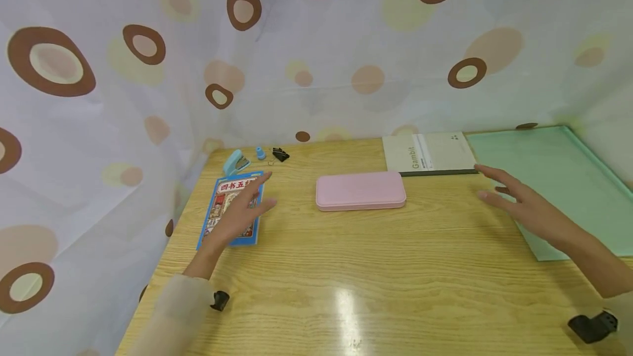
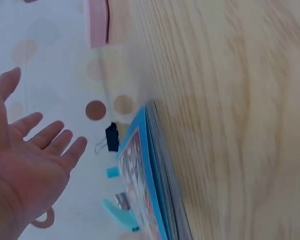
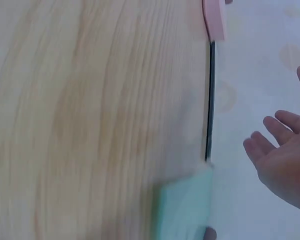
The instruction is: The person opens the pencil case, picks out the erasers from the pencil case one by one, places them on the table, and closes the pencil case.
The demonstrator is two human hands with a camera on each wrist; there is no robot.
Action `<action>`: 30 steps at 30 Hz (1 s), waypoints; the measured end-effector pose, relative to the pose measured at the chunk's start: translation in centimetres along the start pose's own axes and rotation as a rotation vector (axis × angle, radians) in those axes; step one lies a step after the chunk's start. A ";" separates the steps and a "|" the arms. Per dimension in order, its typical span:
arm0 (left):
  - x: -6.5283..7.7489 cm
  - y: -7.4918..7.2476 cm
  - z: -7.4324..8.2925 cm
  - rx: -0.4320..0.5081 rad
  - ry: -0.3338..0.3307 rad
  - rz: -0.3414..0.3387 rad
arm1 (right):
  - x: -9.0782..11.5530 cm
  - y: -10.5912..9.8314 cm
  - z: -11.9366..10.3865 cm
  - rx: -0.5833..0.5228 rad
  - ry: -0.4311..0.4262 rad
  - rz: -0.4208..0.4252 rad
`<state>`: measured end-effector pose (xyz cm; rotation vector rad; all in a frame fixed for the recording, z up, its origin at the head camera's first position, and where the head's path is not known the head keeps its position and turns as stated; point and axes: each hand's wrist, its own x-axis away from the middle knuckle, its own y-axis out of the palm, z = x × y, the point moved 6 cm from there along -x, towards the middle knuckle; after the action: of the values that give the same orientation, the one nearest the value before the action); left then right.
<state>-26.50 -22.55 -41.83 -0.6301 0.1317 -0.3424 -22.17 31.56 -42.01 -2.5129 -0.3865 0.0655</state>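
Observation:
My left hand hovers over a blue-bordered book at the left of the table, fingers spread and holding nothing. In the left wrist view its palm faces up beside the book's page edges. My right hand is raised at the right, fingers extended, over the near-left part of a pale green mat. Nothing is in it in the right wrist view either, where the fingers are loosely bent. Between the hands lies a closed pink case.
A beige "Gambit" notebook lies behind the pink case, against the patterned curtain. At the back left are a light blue stapler, a small blue piece and a black binder clip. The wooden table extends toward me.

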 end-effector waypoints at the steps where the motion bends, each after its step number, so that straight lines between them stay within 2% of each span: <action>1: -0.3 0.5 0.1 0.017 -0.005 -0.019 | -0.2 0.5 -0.2 -0.010 0.004 -0.007; 7: -2.5 3.9 0.1 0.068 -0.029 -0.108 | -2.4 4.0 -1.8 -0.110 -0.057 -0.049; 13: -4.7 6.6 0.2 0.053 -0.069 -0.146 | -4.6 6.8 -3.9 -0.233 -0.104 -0.091; 16: -5.4 7.3 0.4 0.033 -0.080 -0.157 | -5.4 7.8 -4.6 -0.270 -0.116 -0.097; 22: -6.9 8.2 1.0 -0.015 0.002 -0.173 | -7.0 9.5 -5.4 -0.332 -0.148 -0.115; 27: -7.8 9.2 1.1 0.009 0.035 -0.208 | -8.7 11.2 -6.1 -0.305 -0.196 -0.143; 30: -8.1 9.5 1.0 -0.015 0.016 -0.197 | -9.4 12.1 -6.6 -0.284 -0.211 -0.150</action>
<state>-31.24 -11.97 -46.52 -0.6565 0.0872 -0.5372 -27.11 15.76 -43.75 -2.7550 -0.7140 0.2324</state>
